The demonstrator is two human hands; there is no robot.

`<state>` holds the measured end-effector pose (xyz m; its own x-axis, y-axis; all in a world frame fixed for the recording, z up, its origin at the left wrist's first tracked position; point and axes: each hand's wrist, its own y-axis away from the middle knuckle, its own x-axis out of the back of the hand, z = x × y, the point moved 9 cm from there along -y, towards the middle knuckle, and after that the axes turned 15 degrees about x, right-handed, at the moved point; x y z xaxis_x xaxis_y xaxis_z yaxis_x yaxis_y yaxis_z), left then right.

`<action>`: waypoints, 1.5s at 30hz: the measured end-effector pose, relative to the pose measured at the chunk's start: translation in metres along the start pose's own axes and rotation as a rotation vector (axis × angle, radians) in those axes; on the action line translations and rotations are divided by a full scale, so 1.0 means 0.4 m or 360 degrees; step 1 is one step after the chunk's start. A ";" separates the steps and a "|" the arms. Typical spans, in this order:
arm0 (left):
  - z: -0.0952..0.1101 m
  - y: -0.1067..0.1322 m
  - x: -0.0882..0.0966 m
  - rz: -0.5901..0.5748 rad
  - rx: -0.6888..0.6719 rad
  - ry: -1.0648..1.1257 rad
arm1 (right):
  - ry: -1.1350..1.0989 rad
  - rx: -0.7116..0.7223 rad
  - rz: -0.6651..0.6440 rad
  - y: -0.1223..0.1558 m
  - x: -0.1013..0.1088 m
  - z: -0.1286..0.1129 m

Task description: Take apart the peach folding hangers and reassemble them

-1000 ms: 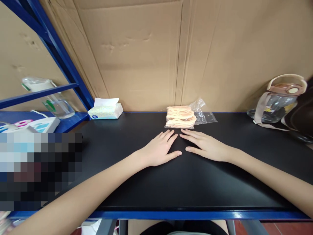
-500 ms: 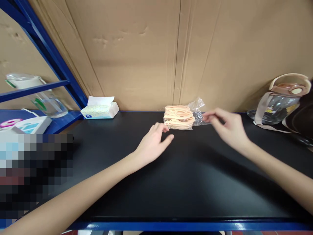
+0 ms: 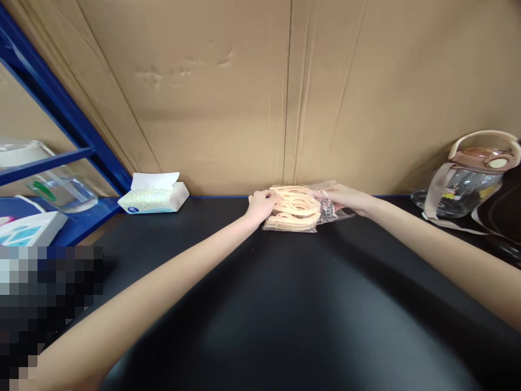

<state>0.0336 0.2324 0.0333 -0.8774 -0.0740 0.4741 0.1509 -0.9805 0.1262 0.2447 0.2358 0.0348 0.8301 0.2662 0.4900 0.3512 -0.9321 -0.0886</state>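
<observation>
A clear plastic bag [image 3: 326, 213] holding a stack of peach-coloured, curved and looped pieces [image 3: 299, 207] lies near the back of the black table. I cannot make out what kind of pieces they are. At the bag's left end, my left hand [image 3: 262, 205] has its fingers closed over the upper left edge of the pack. On the other side, my right hand [image 3: 345, 199] grips the loose, crumpled plastic at the bag's right end. Its fingertips are partly hidden by the film.
A tissue pack [image 3: 154, 195] stands at the back left. Beyond it are a blue metal frame [image 3: 97, 163] and a clear bottle [image 3: 65, 190]. At the right stands a strapped water bottle [image 3: 468, 182] beside a dark object. A cardboard wall [image 3: 211, 108] rises behind the black table [image 3: 260, 304].
Both hands have reached forward and taken hold of the bag, the left at its left end, the right at its loose plastic. The camera view has shifted slightly.
</observation>
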 end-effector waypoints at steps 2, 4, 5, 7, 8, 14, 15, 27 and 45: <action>0.001 0.019 -0.003 -0.0019 -0.0025 0.0125 | -0.0125 -0.0019 -0.0008 0.003 -0.018 0.000; 0.002 0.039 -0.004 -0.0055 -0.0037 0.0284 | -0.0249 -0.0028 0.0010 0.009 -0.036 0.001; 0.002 0.048 -0.005 -0.0077 -0.0031 0.0374 | -0.0313 -0.0026 0.0028 0.013 -0.044 0.001; -0.002 0.064 -0.003 -0.0096 0.0020 0.0572 | -0.0444 -0.0014 0.0077 0.019 -0.055 0.003; -0.007 0.071 -0.001 -0.0090 0.0068 0.0676 | -0.0508 -0.0008 0.0109 0.022 -0.057 0.005; -0.035 0.124 0.005 -0.0249 0.0446 0.1227 | -0.0831 0.0063 0.0237 0.073 -0.064 -0.014; -0.034 0.142 0.011 -0.0296 0.0477 0.1290 | -0.0897 0.0085 0.0229 0.091 -0.072 -0.025; -0.175 0.370 0.036 -0.0827 0.0689 0.0819 | -0.1214 0.0018 0.0100 0.323 -0.228 -0.067; 0.231 0.275 0.198 -0.0062 -0.0425 0.0765 | -0.0420 0.0249 0.0392 0.296 0.025 -0.123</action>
<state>0.0229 0.1354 0.1651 -0.9986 -0.0503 0.0142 0.0483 -0.9916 -0.1197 0.2734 0.1159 0.0720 0.9735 0.1121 0.1994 0.1723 -0.9327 -0.3168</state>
